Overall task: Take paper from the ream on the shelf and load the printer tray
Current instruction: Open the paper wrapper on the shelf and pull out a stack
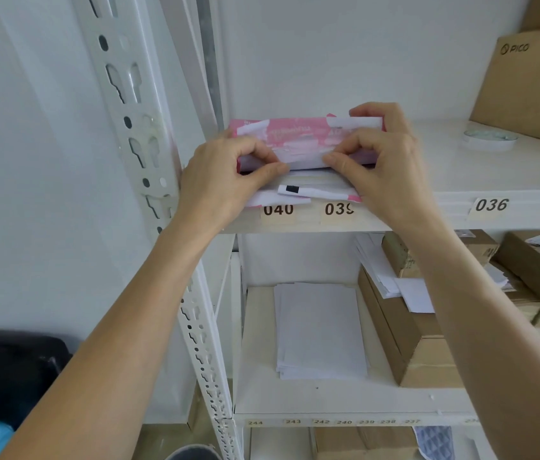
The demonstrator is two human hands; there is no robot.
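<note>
A ream of paper in a torn pink and white wrapper lies on the white upper shelf, above labels 040 and 039. White sheets show at its open front end. My left hand pinches the wrapper flap at the left of the opening. At the right side my right hand pinches the same flap, its fingers curled over the wrapper's top. The flap is lifted off the sheets. No printer is in view.
A perforated white upright stands left of the ream. A Pico cardboard box and a tape roll sit on the shelf's right. Below lie a loose paper stack and brown boxes. A dark bag sits bottom left.
</note>
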